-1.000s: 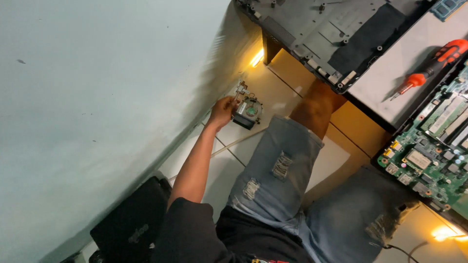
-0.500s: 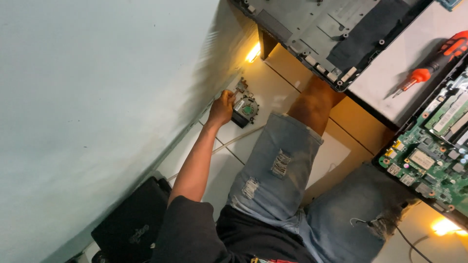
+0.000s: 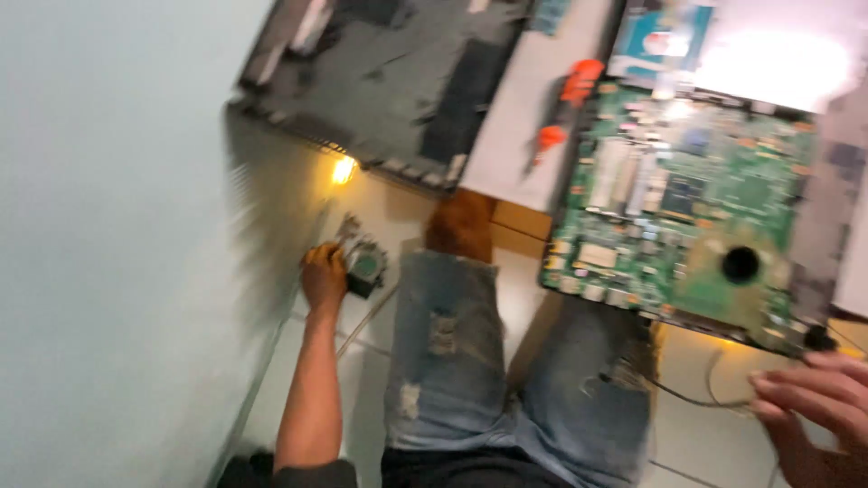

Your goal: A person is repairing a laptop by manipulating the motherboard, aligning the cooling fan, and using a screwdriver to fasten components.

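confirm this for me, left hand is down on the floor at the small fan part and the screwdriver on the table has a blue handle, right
Not quite. In the head view the left hand is at the small fan part on the floor, but the screwdriver on the table has an orange-red handle, not blue.

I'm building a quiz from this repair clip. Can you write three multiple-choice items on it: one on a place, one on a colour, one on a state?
1. Where does the left hand rest?
A. on the small fan part on the floor
B. on the screwdriver
C. on the knee

2. What colour is the circuit board?
A. blue
B. green
C. red

3. How does the laptop case stand?
A. shut and whole
B. opened, insides bare
C. wrapped in a bag

Answers:
1 A, its fingers touch the fan part by the wall.
2 B, its surface is green.
3 B, its dark inner frame shows.
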